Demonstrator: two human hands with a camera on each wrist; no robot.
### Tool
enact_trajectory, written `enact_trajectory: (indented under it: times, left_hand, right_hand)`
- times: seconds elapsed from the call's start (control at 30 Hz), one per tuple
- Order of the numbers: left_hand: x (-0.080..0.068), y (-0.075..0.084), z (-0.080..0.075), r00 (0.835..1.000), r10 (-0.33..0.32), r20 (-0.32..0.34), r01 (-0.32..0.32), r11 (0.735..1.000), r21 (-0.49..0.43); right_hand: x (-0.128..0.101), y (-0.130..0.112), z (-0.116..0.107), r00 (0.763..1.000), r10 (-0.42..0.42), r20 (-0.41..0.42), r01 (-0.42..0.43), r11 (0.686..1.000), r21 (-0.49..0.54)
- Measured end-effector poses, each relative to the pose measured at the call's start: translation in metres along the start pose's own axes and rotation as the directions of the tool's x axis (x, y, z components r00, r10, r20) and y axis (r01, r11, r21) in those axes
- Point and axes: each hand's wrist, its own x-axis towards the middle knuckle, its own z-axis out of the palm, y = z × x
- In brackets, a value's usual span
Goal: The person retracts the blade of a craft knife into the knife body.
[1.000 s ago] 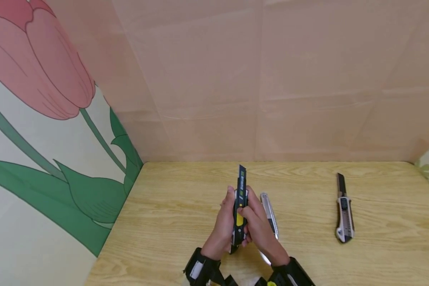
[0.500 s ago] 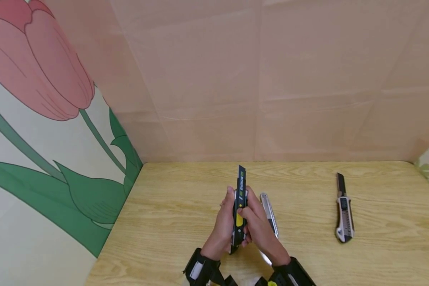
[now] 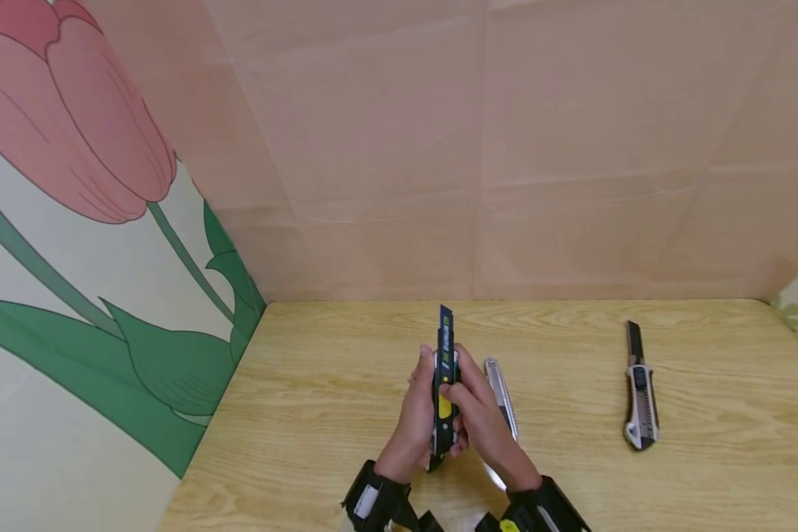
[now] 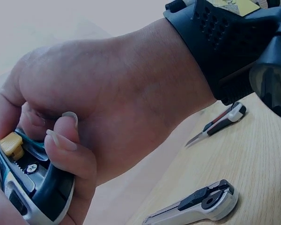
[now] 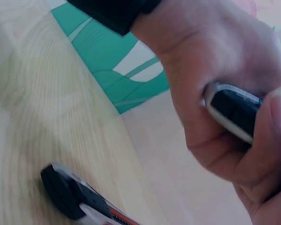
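Both hands hold a black utility knife [image 3: 445, 391] upright in front of the body, its dark, lettered blade [image 3: 446, 325] pointing away. Along its left side, the left hand [image 3: 415, 406] grips the handle. From the right, the right hand [image 3: 477, 414] grips it too, with the thumb on the yellow slider [image 3: 445, 408]. That slider [image 4: 11, 144] shows closer in the left wrist view, beside a screw in the handle. Curled fingers hide parts of the handle. In the right wrist view, the dark butt of this utility knife [image 5: 234, 110] shows inside the left hand.
A silver utility knife [image 3: 499, 384] lies on the wooden table [image 3: 572, 473], partly covered by the right hand and forearm. Farther right lies another grey and black utility knife [image 3: 641, 406], blade extended. A pinkish cloth [image 3: 386, 148] rises behind the table; a tulip-print panel [image 3: 159, 362] stands left.
The held utility knife and both hands have shifted very slightly left. The right thumb stays on the yellow slider, and the two knives on the table have not moved.
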Motion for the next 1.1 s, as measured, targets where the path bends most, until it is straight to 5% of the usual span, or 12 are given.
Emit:
enact_trajectory:
  times: [0.33,0.83,1.1]
  left_hand:
    - [0.0014,0.0015,-0.0030,0.998,-0.058,-0.026,0.058,0.998,-0.013]
    - [0.0027,-0.0013,0.0007,0.998,0.004,-0.060,-0.002,0.999,0.035]
    - [0.0011,-0.0005,0.0013,0.998,0.004,-0.061,-0.001,0.999,0.046]
  right_hand:
    - [0.0015,0.0008,0.0043,1.000,0.009,-0.025,-0.009,1.000,0.016]
    - [0.0012,-0.0051,0.0062,0.992,0.107,-0.073,-0.105,0.994,0.036]
    - [0.0002,-0.0024,0.0065,0.995,0.079,-0.063,-0.079,0.997,-0.001]
